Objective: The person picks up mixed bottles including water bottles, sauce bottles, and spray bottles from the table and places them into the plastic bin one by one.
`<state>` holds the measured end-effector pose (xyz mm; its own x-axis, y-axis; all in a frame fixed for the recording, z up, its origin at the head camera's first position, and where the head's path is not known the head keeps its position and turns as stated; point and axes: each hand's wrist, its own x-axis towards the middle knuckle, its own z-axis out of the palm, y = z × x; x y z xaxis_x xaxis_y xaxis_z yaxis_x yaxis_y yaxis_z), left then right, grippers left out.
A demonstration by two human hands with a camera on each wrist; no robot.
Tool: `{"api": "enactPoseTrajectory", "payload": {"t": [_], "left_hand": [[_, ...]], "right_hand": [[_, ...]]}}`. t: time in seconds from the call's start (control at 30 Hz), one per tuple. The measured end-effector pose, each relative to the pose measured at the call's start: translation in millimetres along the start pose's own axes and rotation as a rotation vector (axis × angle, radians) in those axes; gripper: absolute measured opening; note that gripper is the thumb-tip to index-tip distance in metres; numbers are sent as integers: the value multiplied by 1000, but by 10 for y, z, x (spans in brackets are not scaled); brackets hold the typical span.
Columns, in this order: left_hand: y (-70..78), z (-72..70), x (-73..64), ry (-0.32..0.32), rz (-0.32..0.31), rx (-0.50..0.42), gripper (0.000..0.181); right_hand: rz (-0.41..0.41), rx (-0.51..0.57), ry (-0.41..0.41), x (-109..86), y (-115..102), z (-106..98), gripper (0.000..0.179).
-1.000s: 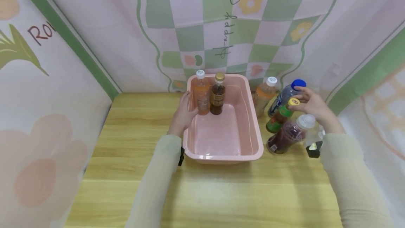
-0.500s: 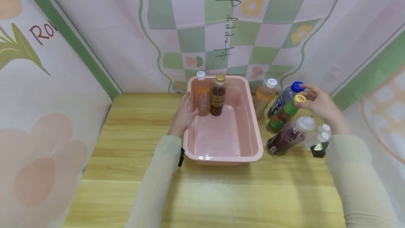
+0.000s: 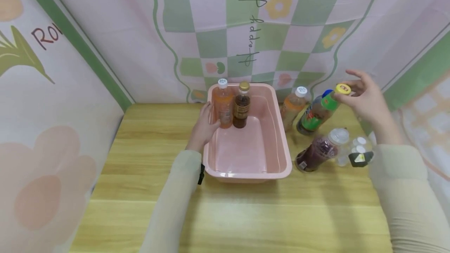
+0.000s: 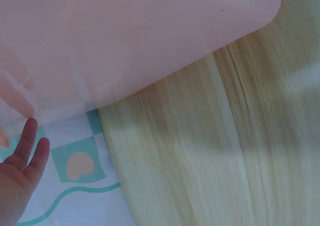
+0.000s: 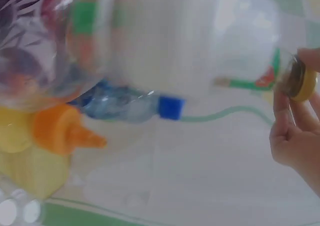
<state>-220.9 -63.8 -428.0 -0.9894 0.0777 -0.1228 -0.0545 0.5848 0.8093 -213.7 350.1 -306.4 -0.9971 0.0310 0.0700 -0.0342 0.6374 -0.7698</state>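
Note:
My left hand [image 3: 204,128] holds the left wall of a pink plastic basin [image 3: 242,163], thumb over the rim and fingers outside. In the left wrist view its fingers [image 4: 37,158] lie against the basin's outside. Inside the basin stand an orange drink bottle [image 3: 225,108] with a white cap and a dark brown bottle [image 3: 241,108] with a gold cap. My right hand [image 3: 370,98] pinches the yellow cap of a green-labelled drink bottle [image 3: 316,114], which is tilted and lifted. A blue-capped bottle [image 5: 130,103] is largely hidden behind it in the head view.
Right of the basin stand another orange bottle [image 3: 293,106] with a white cap and a purple drink bottle [image 3: 318,151]. Small white-capped clear bottles [image 3: 358,149] are near the table's right edge. A bottle with an orange nozzle [image 5: 60,131] shows in the right wrist view.
My right hand has raised the green-labelled bottle up and to the right, now in front of the blue-capped one. The left hand stays on the basin.

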Motion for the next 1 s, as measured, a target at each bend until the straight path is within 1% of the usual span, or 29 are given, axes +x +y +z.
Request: {"api": "enactPoseTrajectory", "payload": {"t": [0.07, 0.13, 0.37, 0.6, 0.77, 1.0], "left_hand": [[-1, -1, 0, -1, -2, 1, 70], [-4, -2, -2, -1, -4, 2, 69], [-16, 6, 0, 3, 2, 8, 69], [-7, 7, 1, 5, -10, 13, 69], [0, 5, -5, 7, -1, 18, 69], [9, 4, -12, 1, -9, 7, 69]], "right_hand": [[-33, 15, 37, -2, -72, 3, 78], [-47, 30, 61, -6, -147, 10, 77], [-85, 55, 109, -27, -384, 48, 79], [-108, 140, 154, -40, -658, 117, 79], [-116, 187, 190, -38, -839, 187, 78], [-207, 262, 201, 10, -1027, 332, 80]]}}
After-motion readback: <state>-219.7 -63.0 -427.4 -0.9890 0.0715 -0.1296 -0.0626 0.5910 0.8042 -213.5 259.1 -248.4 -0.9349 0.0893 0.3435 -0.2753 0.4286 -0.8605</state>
